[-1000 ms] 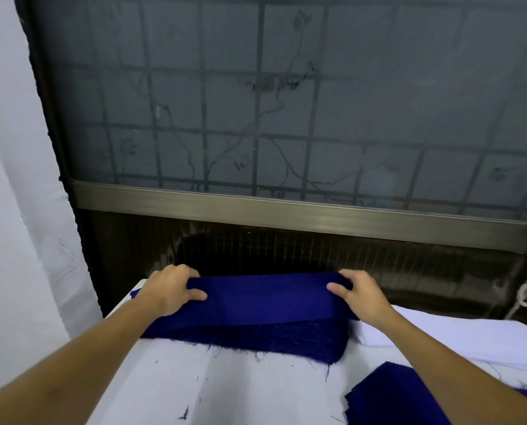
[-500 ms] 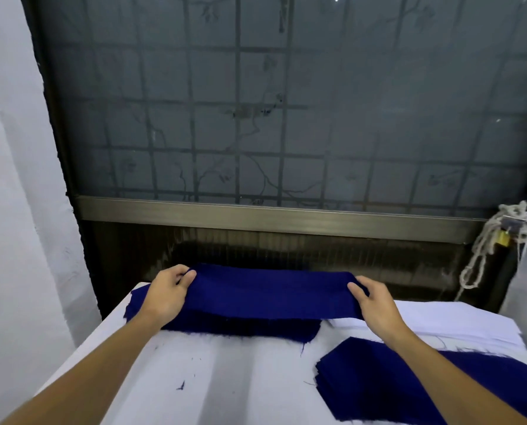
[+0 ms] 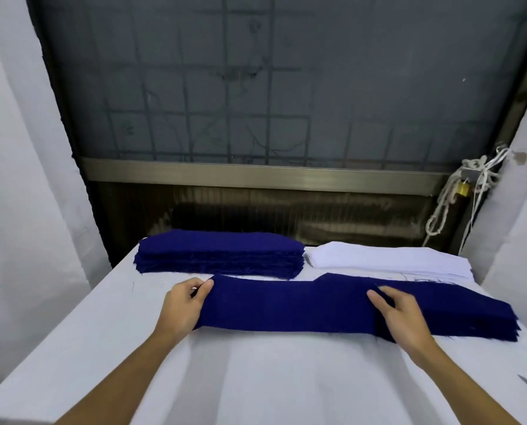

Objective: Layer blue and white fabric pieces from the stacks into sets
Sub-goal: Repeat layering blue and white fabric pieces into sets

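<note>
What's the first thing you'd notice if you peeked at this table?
Two hands, the left hand and the right hand, hold a long dark blue fabric piece stretched across the middle of the white table. Behind it sit a blue stack at left and a white stack at right.

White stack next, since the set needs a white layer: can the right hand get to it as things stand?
Probably yes. The white stack lies just beyond the right hand, nothing between, but that hand is holding the blue piece and must let go first.
</note>
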